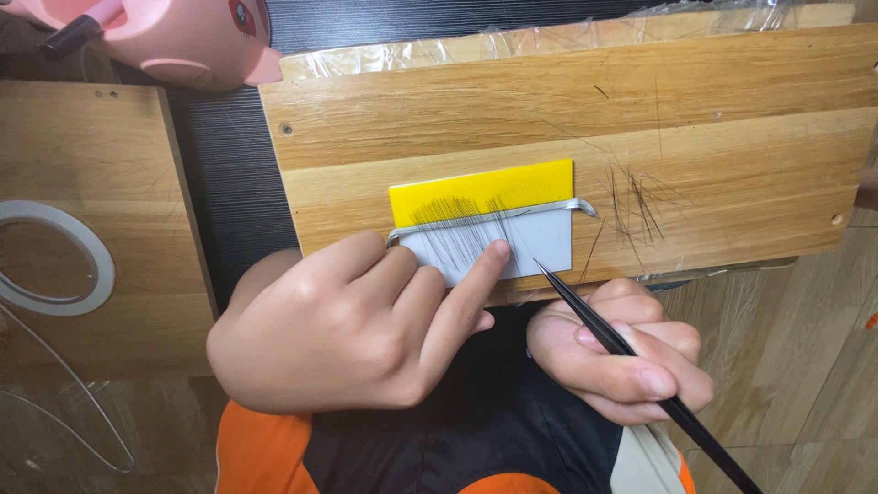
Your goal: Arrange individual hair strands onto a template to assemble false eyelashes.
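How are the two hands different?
The left hand lies knuckles up with its fingers pressing the card; the right hand is curled around black tweezers. The left hand holds no tool; the right hand does. Both are bare and near the board.

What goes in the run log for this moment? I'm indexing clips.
left hand: forefinger pressing fine dark hairs on yellow-and-grey card | right hand: holding black tweezers, tip at card edge | wooden board underneath

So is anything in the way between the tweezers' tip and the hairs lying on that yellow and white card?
Nothing visible. The tweezers in the right hand point at the card's bare white corner, and only the left hand's fingertip presses the hairs nearby, beside the path.
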